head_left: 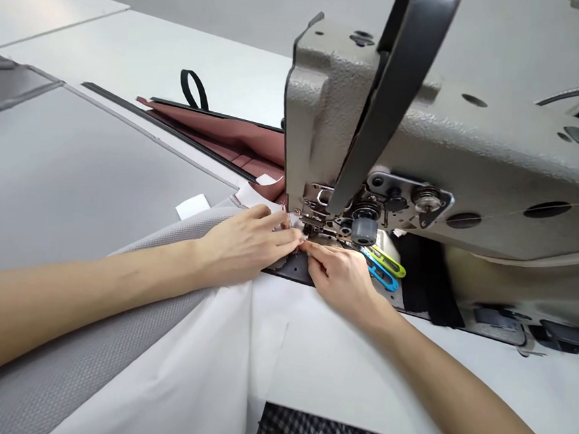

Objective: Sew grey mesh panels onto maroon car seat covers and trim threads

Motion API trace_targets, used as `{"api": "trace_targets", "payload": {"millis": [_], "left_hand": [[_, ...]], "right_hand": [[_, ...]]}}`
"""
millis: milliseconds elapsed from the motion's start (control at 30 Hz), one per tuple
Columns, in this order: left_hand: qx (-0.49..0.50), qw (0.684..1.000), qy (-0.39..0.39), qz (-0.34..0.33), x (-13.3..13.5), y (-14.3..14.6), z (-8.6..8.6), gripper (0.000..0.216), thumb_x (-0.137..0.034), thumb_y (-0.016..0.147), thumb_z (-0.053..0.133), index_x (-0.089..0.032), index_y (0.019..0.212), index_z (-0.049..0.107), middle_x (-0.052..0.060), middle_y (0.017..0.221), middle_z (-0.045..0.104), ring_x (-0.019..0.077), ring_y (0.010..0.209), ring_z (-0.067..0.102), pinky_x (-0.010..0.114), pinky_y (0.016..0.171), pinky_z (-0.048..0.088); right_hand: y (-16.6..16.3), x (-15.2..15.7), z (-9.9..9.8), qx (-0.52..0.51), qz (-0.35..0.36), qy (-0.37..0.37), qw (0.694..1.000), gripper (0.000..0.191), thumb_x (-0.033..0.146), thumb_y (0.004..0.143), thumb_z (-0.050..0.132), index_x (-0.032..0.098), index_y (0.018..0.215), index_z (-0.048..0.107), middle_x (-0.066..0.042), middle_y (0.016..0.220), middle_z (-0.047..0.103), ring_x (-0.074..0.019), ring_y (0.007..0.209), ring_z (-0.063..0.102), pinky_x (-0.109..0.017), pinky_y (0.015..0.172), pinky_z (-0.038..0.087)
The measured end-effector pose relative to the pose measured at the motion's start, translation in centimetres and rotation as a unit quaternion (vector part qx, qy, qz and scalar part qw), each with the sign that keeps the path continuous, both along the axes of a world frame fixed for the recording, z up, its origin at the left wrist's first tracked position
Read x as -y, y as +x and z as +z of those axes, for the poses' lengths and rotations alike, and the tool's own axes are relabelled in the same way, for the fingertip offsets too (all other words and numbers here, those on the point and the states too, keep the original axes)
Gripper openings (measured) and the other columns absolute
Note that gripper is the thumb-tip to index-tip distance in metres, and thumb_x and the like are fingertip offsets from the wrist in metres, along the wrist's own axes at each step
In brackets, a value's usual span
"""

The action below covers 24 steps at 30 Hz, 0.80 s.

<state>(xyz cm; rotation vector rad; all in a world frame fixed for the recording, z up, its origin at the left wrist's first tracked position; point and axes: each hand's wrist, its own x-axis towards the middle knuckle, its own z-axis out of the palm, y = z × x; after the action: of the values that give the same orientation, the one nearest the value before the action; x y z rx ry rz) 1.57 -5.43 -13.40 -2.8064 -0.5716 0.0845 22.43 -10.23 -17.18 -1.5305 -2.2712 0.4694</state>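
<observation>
A grey sewing machine (pixel 318 105) stands in front of me, and both my hands meet by its presser foot (pixel 310 230). My left hand (pixel 247 240) lies over grey textured fabric (pixel 135 325) with a white underside (pixel 192 370); its fingertips are closed at the fabric's edge beside the foot. From the other side, my right hand (pixel 340 274) has its index finger and thumb drawn together at the same edge. The bit of fabric between the fingertips is mostly hidden. Just behind my right hand lie a yellow-green thread snipper (pixel 389 260) and a blue thread snipper (pixel 382 276).
Reddish-brown fabric with black edging (pixel 226 135) and a black loop (pixel 195 89) lies behind the grey fabric. A small white piece (pixel 193 207) rests on the grey panel (pixel 88 161). Black cloth (pixel 425 281) lies under the machine arm, on the white table (pixel 348 362).
</observation>
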Motion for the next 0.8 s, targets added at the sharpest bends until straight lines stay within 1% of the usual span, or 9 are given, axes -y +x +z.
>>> {"api": "trace_targets", "payload": {"millis": [67,133,233,333,433,567,667,800], "left_hand": [[0.006,1.0,-0.008,0.02,0.0,-0.01,-0.02,0.046,-0.001,0.079,0.048,-0.014,0.122,0.058,0.007,0.123,0.064,0.027,0.108,0.053,0.04,0.079,0.041],[0.005,0.999,-0.013,0.033,0.02,0.0,-0.1,0.048,-0.001,0.078,0.049,-0.013,0.124,0.057,0.007,0.122,0.064,0.0272,0.107,0.054,0.039,0.078,0.042],[0.003,0.999,-0.006,0.042,0.1,0.0,-0.28,0.047,-0.003,0.081,0.047,-0.013,0.126,0.057,0.007,0.122,0.064,0.0271,0.105,0.053,0.039,0.079,0.042],[0.008,0.999,-0.003,0.042,0.15,-0.01,-0.37,0.048,-0.007,0.085,0.046,-0.016,0.131,0.054,0.005,0.128,0.062,0.0272,0.104,0.053,0.04,0.078,0.041],[0.013,0.998,-0.014,0.054,0.12,0.06,-0.27,0.048,-0.008,0.085,0.047,-0.02,0.131,0.055,0.003,0.131,0.061,0.028,0.11,0.052,0.04,0.078,0.04],[0.019,0.996,-0.034,0.075,-0.02,0.24,-0.12,0.048,-0.009,0.083,0.049,-0.02,0.129,0.057,0.002,0.131,0.062,0.0284,0.113,0.051,0.041,0.078,0.04],[0.019,0.996,-0.043,0.076,-0.09,0.27,-0.09,0.053,-0.008,0.08,0.051,-0.02,0.132,0.055,0.001,0.13,0.063,0.0283,0.114,0.05,0.041,0.077,0.039],[0.024,0.996,-0.046,0.07,-0.11,0.26,-0.04,0.049,-0.008,0.082,0.05,-0.019,0.129,0.056,0.003,0.128,0.064,0.0281,0.113,0.051,0.041,0.08,0.038]], "right_hand": [[0.09,0.02,-0.16,-0.007,0.006,0.012,1.0,0.037,0.014,0.093,0.047,0.023,0.119,0.072,-0.001,0.112,0.075,-0.0191,0.098,0.071,-0.028,0.088,0.052],[0.16,0.02,-0.33,-0.017,-0.003,0.021,1.0,0.035,0.016,0.094,0.047,0.021,0.118,0.072,-0.003,0.112,0.075,-0.0189,0.098,0.071,-0.028,0.09,0.052],[0.24,-0.04,-0.47,-0.015,-0.001,0.027,1.0,0.036,0.015,0.092,0.048,0.02,0.118,0.072,-0.004,0.112,0.075,-0.0191,0.1,0.071,-0.028,0.094,0.052],[0.35,-0.13,-0.45,0.007,0.025,0.033,0.999,0.039,0.012,0.088,0.048,0.022,0.117,0.073,-0.003,0.108,0.076,-0.0186,0.095,0.072,-0.027,0.09,0.053],[0.49,-0.15,-0.36,0.031,0.037,0.04,0.998,0.043,0.011,0.086,0.048,0.024,0.119,0.072,-0.003,0.104,0.077,-0.0184,0.091,0.072,-0.026,0.084,0.054],[0.59,-0.07,-0.3,0.044,0.038,0.046,0.997,0.046,0.011,0.085,0.047,0.023,0.123,0.07,-0.004,0.105,0.077,-0.0195,0.091,0.072,-0.027,0.082,0.054],[0.59,-0.03,-0.34,0.042,0.036,0.044,0.998,0.047,0.011,0.084,0.045,0.021,0.122,0.071,-0.005,0.103,0.077,-0.0207,0.088,0.073,-0.029,0.078,0.054],[0.5,-0.18,-0.4,0.037,0.031,0.044,0.998,0.047,0.012,0.083,0.044,0.021,0.119,0.072,-0.003,0.101,0.078,-0.0209,0.085,0.073,-0.029,0.075,0.052]]}}
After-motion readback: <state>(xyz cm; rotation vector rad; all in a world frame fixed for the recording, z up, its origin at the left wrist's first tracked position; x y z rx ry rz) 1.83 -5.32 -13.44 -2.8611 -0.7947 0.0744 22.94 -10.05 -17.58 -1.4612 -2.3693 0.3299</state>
